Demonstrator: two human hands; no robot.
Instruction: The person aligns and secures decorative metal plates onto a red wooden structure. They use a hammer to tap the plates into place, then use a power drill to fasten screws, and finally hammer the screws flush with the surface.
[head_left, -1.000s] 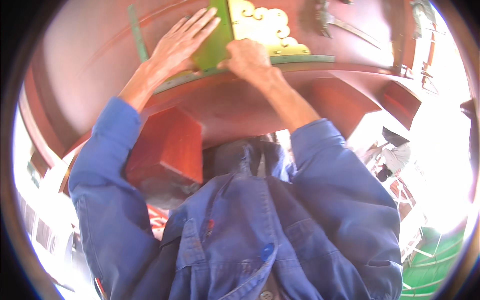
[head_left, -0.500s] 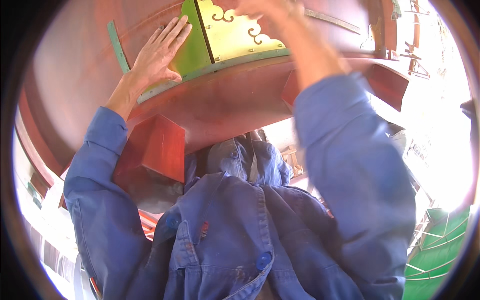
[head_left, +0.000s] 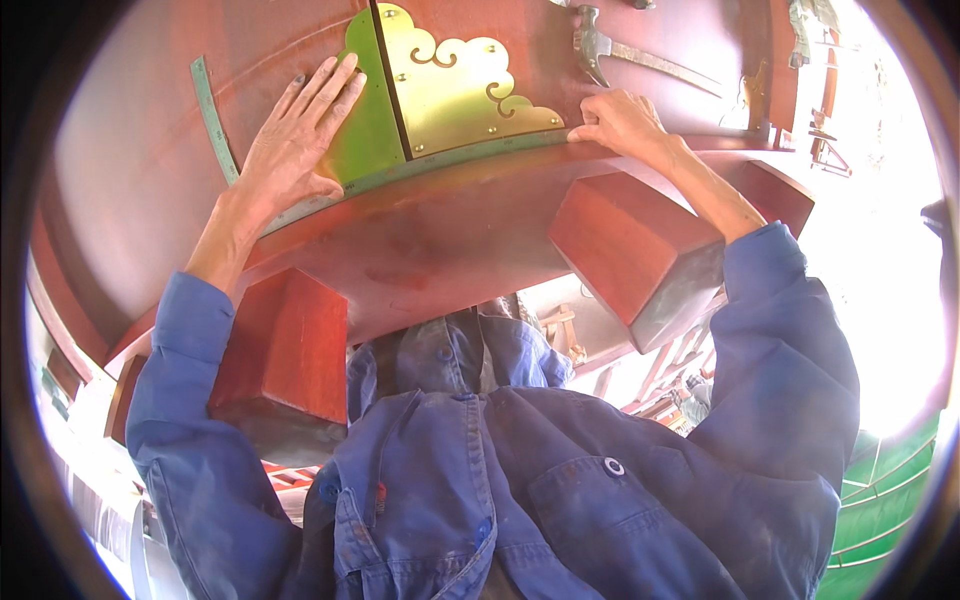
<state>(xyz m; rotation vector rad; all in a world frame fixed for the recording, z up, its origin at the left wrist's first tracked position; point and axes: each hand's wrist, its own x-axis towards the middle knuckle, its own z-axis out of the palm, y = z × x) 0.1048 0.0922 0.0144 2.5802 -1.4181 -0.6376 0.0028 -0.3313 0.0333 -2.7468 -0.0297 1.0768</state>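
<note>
My left hand (head_left: 290,140) lies flat, fingers stretched, partly over a green plate (head_left: 365,110). Beside that plate, past a dark gap, is a gold-coloured metal plate (head_left: 445,95) with a scalloped edge, curled cut-outs and small studs. A greenish metal ruler (head_left: 450,158) runs along the lower edge of both plates. At its right end my right hand (head_left: 625,125) is closed, thumb and curled fingers pinching there. Just above that hand a claw hammer (head_left: 592,45) rests on the reddish-brown wooden panel (head_left: 290,30).
A greenish strip (head_left: 213,118) slants down to my left wrist; any join with the ruler is hidden. Red wooden blocks (head_left: 290,345) (head_left: 640,240) jut toward me below the panel's edge. A gold fitting (head_left: 745,95) is at the panel's right end.
My right hand has come down from beyond the gold-coloured plate to the ruler's right end. The hammer's head now shows. My left hand stays flat by the green plate.
</note>
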